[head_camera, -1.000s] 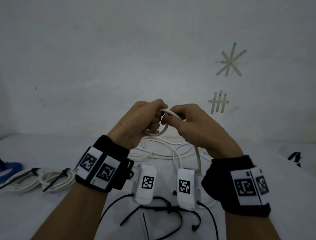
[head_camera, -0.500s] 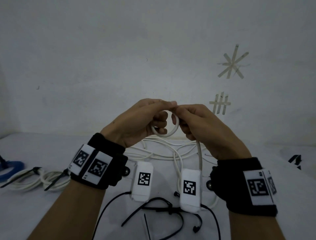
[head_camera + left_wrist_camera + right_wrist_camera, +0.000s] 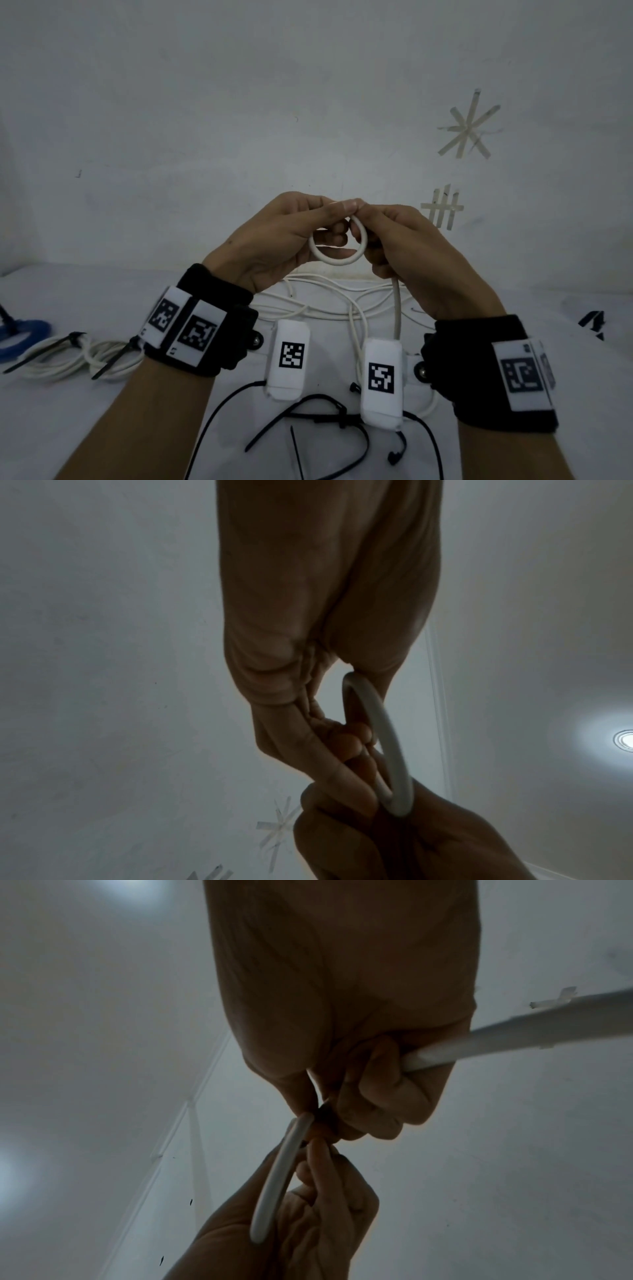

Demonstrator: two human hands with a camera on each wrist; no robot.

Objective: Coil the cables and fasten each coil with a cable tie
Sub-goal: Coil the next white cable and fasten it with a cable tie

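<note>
Both hands are raised above the white table (image 3: 85,411) and meet at a small loop of white cable (image 3: 337,260). My left hand (image 3: 301,226) pinches the top of the loop between thumb and fingers. My right hand (image 3: 394,240) grips the cable on the loop's right side, and the cable's tail (image 3: 397,308) hangs down from that fist to the table. The left wrist view shows the loop (image 3: 383,739) edge-on between the two hands. In the right wrist view the loop (image 3: 281,1175) lies against the left palm and the tail (image 3: 514,1031) leaves my curled fingers.
Loose white cable (image 3: 342,305) sprawls on the table behind the wrists. Black cable ties (image 3: 318,418) lie near the front edge. At the left a white coil (image 3: 78,359) bound with black ties rests beside a blue coil (image 3: 24,334). Tape marks (image 3: 467,130) are on the wall.
The hands have risen slightly and the cable has been bent round into a full, wider loop between them. The left thumb now sits on top of the loop.
</note>
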